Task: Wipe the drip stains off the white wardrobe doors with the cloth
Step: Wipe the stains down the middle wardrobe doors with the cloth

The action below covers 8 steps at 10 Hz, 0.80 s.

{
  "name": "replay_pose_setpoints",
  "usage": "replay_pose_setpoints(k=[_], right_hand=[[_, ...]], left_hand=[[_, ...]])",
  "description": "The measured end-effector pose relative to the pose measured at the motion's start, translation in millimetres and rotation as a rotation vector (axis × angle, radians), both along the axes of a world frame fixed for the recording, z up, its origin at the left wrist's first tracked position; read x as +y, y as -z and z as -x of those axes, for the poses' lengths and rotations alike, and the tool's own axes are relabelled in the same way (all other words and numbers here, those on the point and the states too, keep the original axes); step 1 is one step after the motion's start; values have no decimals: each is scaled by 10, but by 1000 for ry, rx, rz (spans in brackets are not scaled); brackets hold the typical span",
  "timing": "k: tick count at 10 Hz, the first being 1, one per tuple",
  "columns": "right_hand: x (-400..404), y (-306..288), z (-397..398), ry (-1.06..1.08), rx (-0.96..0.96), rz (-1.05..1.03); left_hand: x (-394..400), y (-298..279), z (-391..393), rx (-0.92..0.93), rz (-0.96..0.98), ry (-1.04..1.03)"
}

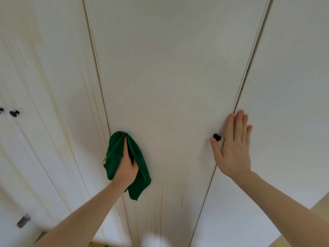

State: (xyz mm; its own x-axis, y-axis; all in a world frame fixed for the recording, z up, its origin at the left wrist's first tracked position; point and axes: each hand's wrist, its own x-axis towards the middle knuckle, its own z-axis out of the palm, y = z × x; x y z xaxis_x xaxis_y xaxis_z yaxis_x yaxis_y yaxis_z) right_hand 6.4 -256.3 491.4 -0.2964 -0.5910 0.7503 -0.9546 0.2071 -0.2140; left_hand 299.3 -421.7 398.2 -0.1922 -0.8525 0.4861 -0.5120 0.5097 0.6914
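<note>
My left hand (127, 169) grips a green cloth (140, 175) and presses it against the middle white wardrobe door (169, 77), near that door's left edge. Yellowish drip stains (161, 207) run down the same door below the cloth. More streaks (53, 107) cover the door to the left. My right hand (233, 148) lies flat with straight fingers over the seam between the middle door and the right door (288, 86), its thumb beside a small black knob (216, 137).
Two black knobs (14, 113) sit on the far-left doors, and a grey metal fitting (23, 220) shows at lower left. A strip of beige floor or wall (320, 202) appears at the lower right corner.
</note>
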Motion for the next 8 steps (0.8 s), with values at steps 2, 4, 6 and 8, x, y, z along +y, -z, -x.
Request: replay_pose_setpoints(k=[2,4,6,8], right_hand=[[-43,12,4,9,11,-6],[-54,23,13,21,29,-20],[-58,26,34,23,43,-21],[-11,20,56,-3,36,-60]], left_hand=[[270,374,294,124,-198,-100],[672,508,946,160,-267,-225],[1272,551,1467,-387,-35,-36],[1415,898,1623,-1649,829,272]])
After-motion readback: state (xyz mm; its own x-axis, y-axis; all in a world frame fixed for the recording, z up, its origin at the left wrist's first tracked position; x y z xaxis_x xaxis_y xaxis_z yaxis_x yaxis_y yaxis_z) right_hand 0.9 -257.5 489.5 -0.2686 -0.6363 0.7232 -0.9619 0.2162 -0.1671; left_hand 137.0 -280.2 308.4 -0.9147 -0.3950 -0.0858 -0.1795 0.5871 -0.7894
